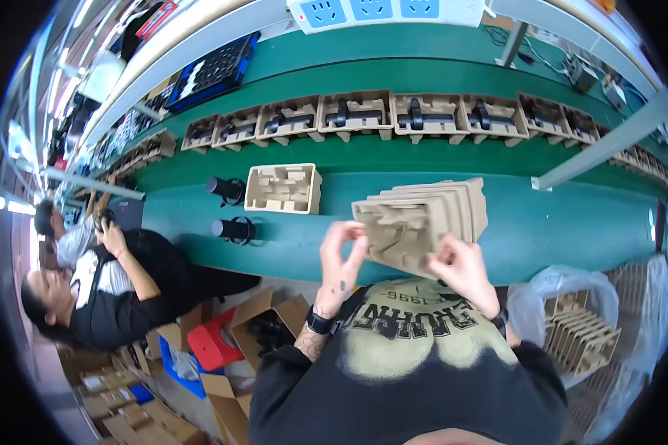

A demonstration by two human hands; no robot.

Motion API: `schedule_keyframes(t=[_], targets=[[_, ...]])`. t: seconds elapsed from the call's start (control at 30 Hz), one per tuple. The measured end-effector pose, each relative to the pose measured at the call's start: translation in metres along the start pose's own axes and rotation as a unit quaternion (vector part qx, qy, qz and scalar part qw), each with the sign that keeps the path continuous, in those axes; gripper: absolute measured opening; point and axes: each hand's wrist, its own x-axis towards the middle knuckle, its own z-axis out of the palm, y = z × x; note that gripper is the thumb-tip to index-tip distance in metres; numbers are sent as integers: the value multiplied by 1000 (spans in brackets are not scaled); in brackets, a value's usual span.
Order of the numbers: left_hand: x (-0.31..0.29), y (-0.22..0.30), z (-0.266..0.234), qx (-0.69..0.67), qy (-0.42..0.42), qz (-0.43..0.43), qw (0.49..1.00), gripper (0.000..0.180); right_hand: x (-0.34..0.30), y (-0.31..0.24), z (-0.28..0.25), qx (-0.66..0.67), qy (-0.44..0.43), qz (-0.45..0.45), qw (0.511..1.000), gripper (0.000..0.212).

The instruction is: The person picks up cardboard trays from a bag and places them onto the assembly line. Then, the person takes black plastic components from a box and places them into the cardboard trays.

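The left hand (pixel 343 256) has its thumb and forefinger slightly parted at the left rim of a stack of nested tan moulded-pulp trays (pixel 401 233); the right hand (pixel 462 268) has its fingers drawn narrow at the near right corner. Blur hides whether either grips. The stack sits tilted between them, over the near edge of the green bench (pixel 523 230). Each tray looks light, dry and fairly stiff, its thin rim likely to dent or tear; opposite rims seem the best hold. Several layers show, too overlapped to count. To the left are one separate tan rectangular pulp tray (pixel 282 189) and two black cylindrical parts (pixel 234 230). Beyond, eight tan trays holding black parts (pixel 355 111) stand out mid-row, with more at both ends. Right, one clear plastic bag (pixel 603 288) holds more trays, uncountable.
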Motion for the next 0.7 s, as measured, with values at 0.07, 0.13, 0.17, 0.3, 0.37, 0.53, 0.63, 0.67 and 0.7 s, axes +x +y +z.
schedule_keyframes(t=[0.07, 0.13, 0.17, 0.3, 0.37, 0.53, 0.63, 0.67, 0.7], targets=[[10, 6, -11, 34, -286, -97, 953, 20, 10, -29, 26, 27, -47, 14, 998, 26], [11, -6, -20, 45, -427, -136, 893, 21, 23, -43, 45, -51, -257, -126, 957, 39], [7, -23, -23, 1, -420, -195, 886, 22, 26, -47, 45, -53, -251, -118, 959, 39], [-4, -84, -41, -150, -378, -314, 858, 26, 35, -39, 43, -232, -100, -247, 936, 97], [-9, -99, -41, -294, -327, -312, 842, 29, 49, -33, 43, -330, -104, -175, 922, 115], [5, -135, -23, -308, -289, -289, 859, 31, 101, -29, 33, -388, -145, -192, 890, 131], [6, -137, -22, -351, -270, -273, 854, 32, 117, -30, 21, -417, -192, -152, 875, 131], [9, -136, -16, -354, -270, -271, 854, 32, 121, -28, 24, -421, -184, -182, 870, 130], [8, -132, -16, -332, -266, -265, 865, 34, 117, -28, 33, -421, -182, -211, 864, 129]])
